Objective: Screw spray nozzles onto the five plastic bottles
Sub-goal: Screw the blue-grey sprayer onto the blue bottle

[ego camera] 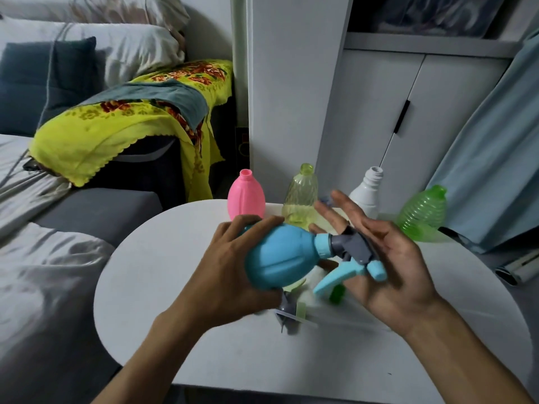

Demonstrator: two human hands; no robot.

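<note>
My left hand (230, 263) grips a blue bottle (280, 255), held on its side above the white round table (180, 287). A grey and blue spray nozzle (353, 255) sits on the bottle's neck. My right hand (388, 255) is behind the nozzle with fingers spread, palm touching or just beside it. Along the table's far edge stand a pink bottle (246, 196), a pale yellow bottle (302, 196), a white bottle (367, 191) and a green ribbed bottle (423, 214), all without nozzles. Loose nozzles (291, 310) lie on the table under the blue bottle, partly hidden.
A sofa with grey cushions (87, 211) and a yellow flowered cloth (122, 123) lies left of the table. White cupboard doors (393, 112) stand behind the bottles. A light blue curtain (495, 158) hangs at the right.
</note>
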